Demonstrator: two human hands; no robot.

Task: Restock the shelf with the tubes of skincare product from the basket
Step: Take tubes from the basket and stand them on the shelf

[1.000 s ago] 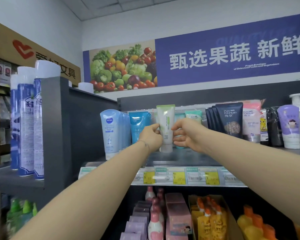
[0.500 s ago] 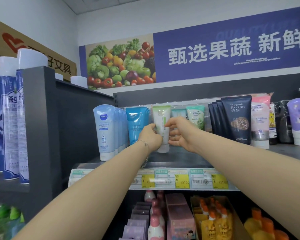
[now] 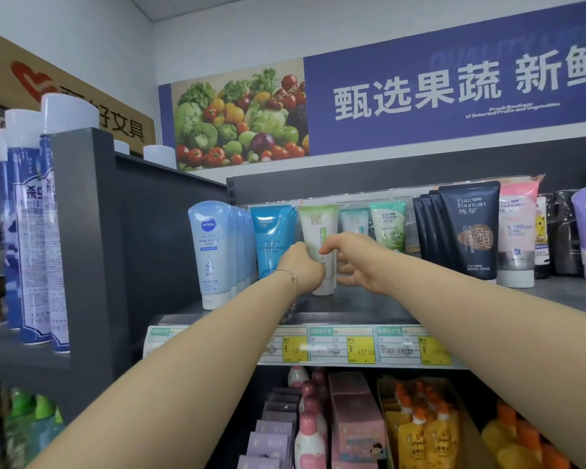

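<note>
Grip: left hand, right hand both clasp green-white tube, upright on shelf.

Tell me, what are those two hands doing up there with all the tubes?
A person is filling a shop shelf. Both hands hold one white and green tube: the left hand grips its lower part and the right hand pinches its side. The tube stands cap down on the shelf, right beside a teal tube.
</note>
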